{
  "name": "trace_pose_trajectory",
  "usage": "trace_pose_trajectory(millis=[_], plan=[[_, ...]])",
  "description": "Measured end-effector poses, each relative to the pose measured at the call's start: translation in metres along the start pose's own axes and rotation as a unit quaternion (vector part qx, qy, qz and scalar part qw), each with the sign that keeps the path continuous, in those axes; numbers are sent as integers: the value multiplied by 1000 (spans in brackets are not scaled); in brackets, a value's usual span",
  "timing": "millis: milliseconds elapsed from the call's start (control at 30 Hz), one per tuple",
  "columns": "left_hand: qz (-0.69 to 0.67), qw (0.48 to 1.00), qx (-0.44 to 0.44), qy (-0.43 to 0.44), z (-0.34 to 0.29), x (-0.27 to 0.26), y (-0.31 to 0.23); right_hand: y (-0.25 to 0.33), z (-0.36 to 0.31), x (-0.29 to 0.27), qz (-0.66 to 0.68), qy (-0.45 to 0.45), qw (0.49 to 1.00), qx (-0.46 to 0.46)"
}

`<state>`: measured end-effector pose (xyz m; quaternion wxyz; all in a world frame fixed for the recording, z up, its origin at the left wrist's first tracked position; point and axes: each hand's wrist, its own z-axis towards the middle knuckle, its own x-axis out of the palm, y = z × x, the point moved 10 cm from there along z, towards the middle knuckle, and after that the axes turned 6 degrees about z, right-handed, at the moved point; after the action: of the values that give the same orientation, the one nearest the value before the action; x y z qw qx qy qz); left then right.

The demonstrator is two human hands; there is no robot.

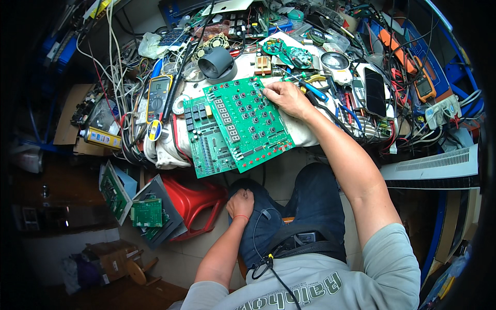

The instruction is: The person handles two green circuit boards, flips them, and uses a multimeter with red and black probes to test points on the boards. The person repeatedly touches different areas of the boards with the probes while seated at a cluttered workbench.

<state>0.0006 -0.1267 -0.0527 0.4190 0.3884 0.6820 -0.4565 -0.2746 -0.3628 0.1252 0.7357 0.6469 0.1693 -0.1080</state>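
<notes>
A green circuit board (253, 119) with a row of digit displays and many small black push buttons lies at the bench's front edge. My right hand (289, 98) pinches its upper right edge between thumb and fingers. Partly under it, on the left, is a second green circuit board (209, 147) with black relays; both overhang the edge. My left hand (241, 204) rests on my thigh, fingers curled into a loose fist, with nothing showing in it.
A yellow multimeter (159, 95) stands left of the boards, and a grey cylindrical holder (217, 64) behind them. Pliers (314, 78), a black phone (375, 92) and an orange meter (424, 82) crowd the right. Below left, a red stool (199, 199) bears panels with boards.
</notes>
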Motion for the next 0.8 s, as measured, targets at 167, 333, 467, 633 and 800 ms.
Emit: trace_pose_trajectory(millis=[167,333,467,633,800], plan=[[-2,1000,-1,3,0,1,0,-4,2,1,16,4,1000,4],[1,1000,-4,6,1,2,2,-5,3,1,10,3,1000,-1],[-2,1000,-1,0,1,1,2,-3,3,1,14,-2,1000,-6],[-2,1000,-4,2,1,2,2,-8,4,1,33,14,999,21],[-1,1000,-3,0,1,2,2,-12,7,5,85,34,995,51]])
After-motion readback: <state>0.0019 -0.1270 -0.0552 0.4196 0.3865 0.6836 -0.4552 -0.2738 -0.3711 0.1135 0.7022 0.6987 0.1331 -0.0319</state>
